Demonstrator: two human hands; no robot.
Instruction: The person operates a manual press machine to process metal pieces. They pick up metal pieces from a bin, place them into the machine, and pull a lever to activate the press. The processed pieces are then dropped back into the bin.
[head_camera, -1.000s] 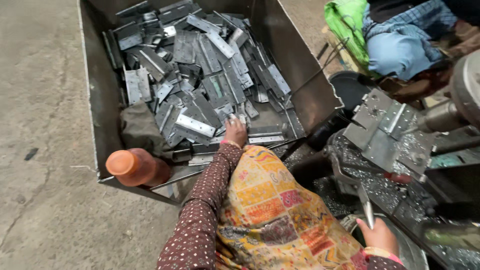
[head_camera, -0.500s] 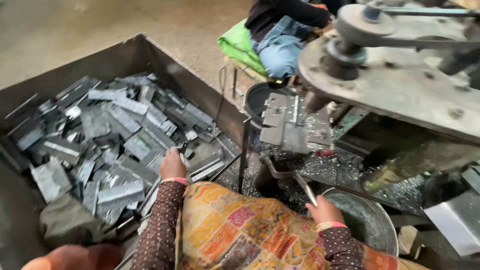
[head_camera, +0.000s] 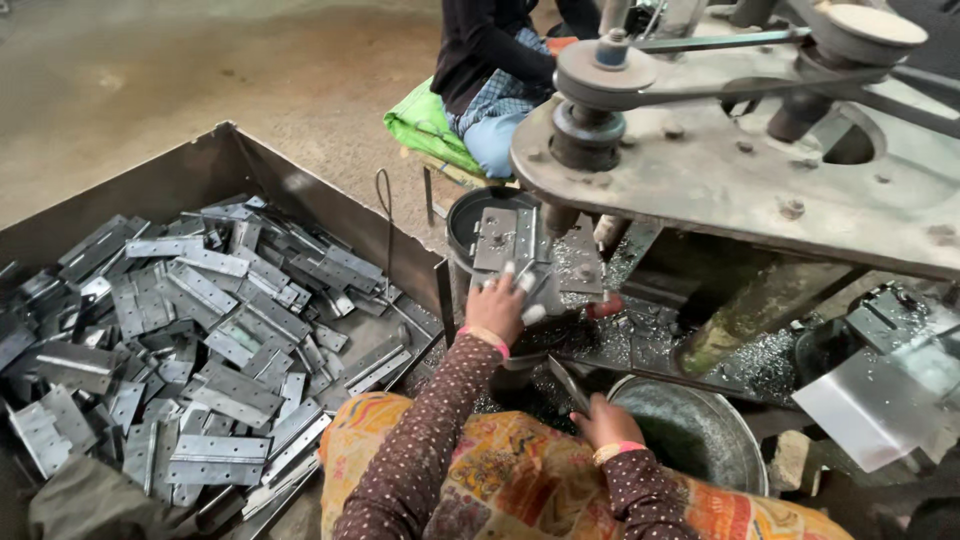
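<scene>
The grey metal hinge plate I'm pressing lies flat on the machine bed, at about twelve o'clock from my body, under the pulley arm. It is dull, rectangular, with small screw holes, ringed by bright metal shavings. The thin metal rod sits tilted, at about one o'clock, pointing up-left.

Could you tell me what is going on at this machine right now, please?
A person seated at a belt-driven drilling machine has the left hand up on a grey metal hinge plate lying on the machine's table under the spindle. The right hand grips a thin metal rod lower down, beside a metal bucket. To the left, an open metal bin holds a heap of similar hinge plates. Another person sits beyond the machine.
</scene>
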